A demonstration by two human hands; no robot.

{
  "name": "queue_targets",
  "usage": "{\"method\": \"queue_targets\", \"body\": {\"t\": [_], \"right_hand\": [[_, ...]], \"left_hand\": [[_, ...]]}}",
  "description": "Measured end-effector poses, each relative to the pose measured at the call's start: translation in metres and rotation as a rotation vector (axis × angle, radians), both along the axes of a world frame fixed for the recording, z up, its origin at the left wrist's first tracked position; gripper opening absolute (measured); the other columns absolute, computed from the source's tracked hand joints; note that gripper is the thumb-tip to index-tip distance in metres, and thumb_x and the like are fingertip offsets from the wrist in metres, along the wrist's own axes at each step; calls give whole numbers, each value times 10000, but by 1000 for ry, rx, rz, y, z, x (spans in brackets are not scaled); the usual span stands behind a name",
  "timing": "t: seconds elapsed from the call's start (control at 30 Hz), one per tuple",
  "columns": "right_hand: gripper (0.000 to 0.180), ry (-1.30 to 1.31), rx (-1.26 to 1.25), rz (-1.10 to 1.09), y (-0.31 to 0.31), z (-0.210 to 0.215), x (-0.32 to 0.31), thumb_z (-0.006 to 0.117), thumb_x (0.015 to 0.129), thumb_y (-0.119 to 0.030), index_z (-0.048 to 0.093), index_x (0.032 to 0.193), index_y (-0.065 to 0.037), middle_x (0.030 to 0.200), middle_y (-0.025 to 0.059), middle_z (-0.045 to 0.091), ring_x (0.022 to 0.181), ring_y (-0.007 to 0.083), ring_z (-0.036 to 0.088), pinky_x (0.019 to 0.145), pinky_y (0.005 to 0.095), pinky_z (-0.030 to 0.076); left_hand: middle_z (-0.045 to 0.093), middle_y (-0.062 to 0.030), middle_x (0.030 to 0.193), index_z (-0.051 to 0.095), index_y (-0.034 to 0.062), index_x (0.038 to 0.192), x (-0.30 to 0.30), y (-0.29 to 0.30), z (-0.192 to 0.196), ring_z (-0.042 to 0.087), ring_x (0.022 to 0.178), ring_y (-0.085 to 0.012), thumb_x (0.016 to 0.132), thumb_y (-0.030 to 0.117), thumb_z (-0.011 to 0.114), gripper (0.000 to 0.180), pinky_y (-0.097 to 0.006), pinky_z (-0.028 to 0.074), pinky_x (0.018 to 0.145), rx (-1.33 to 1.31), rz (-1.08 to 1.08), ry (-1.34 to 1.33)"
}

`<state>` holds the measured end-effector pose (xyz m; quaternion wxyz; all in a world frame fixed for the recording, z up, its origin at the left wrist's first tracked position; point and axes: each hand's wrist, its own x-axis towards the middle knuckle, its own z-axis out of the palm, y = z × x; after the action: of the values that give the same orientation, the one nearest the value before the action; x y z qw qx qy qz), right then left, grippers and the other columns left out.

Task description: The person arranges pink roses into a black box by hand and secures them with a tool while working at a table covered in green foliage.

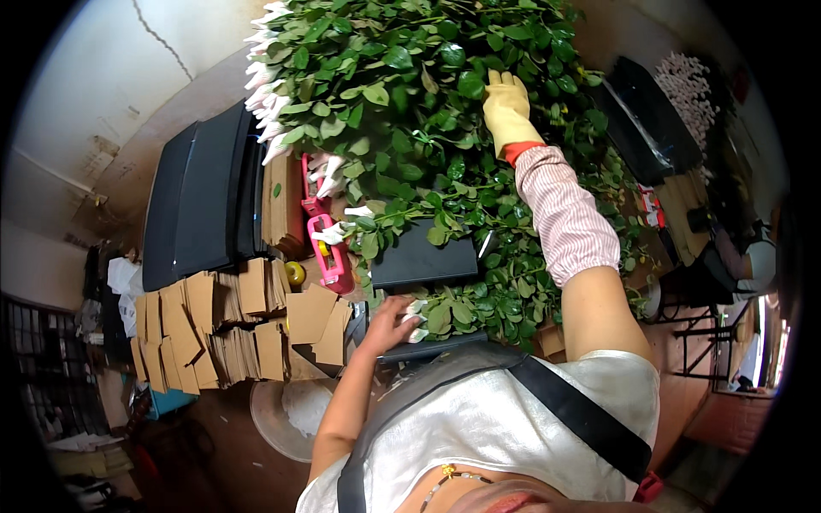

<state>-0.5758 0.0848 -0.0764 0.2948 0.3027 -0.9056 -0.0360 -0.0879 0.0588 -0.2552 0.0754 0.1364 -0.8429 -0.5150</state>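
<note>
A big heap of leafy green rose stems (402,111) covers the table, with pale pinkish-white heads (272,111) lined up along its left side. On the leaves at the right of the heap lies my right hand (507,101), in a yellow rubber glove, its fingers stretched out and holding nothing visible. Close to my body, my bare left hand (392,325) has its fingers curled against the white rose heads (416,318) of a smaller bunch. Leaves of this bunch (466,309) spread to the right. A black block (425,259) sits between the bunch and the heap.
Pink tape dispensers (327,252) stand left of the stems. Beyond them are stacked cardboard pieces (205,329) and large black sheets (192,197). A round basin (278,419) is on the floor at lower left. Another black sheet (650,124) and more pale flower heads (687,90) are at right.
</note>
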Motion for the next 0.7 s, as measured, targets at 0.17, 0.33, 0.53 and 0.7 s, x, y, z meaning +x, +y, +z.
{"method": "queue_targets", "body": {"t": [0.17, 0.33, 0.53, 0.7], "right_hand": [[222, -96, -96, 398, 46, 22, 46, 606, 918, -154, 715, 1110, -181, 1261, 70, 683, 1069, 293, 661, 928, 408, 503], [321, -366, -451, 685, 152, 38, 111, 658, 852, 8, 687, 1162, -70, 1126, 150, 715, 1049, 328, 687, 899, 395, 555], [239, -1072, -325, 313, 278, 50, 128, 642, 954, -37, 665, 1191, -46, 1106, 52, 679, 926, 149, 631, 794, 276, 511], [246, -1063, 3, 389, 338, -5, 126, 663, 926, -26, 686, 1168, -61, 1090, 130, 685, 933, 264, 656, 837, 341, 524]], "left_hand": [[655, -144, 1042, 691, 32, 1126, 9, -1, -14, 625, 995, -335, 906, 240, 719, 305, -398, 513, 833, -111, 158, -31], [688, -114, 985, 698, 40, 1033, 4, 6, -29, 644, 911, -307, 839, 180, 793, 258, -385, 519, 809, -82, 250, 86], [703, -129, 966, 639, 50, 1132, 10, -1, -77, 682, 873, -276, 826, 176, 808, 373, -346, 542, 800, 68, 292, 75], [667, -130, 1101, 504, 42, 1296, -2, 1, -58, 650, 992, -227, 819, 114, 768, 550, -316, 508, 900, 332, 330, 51]]}}
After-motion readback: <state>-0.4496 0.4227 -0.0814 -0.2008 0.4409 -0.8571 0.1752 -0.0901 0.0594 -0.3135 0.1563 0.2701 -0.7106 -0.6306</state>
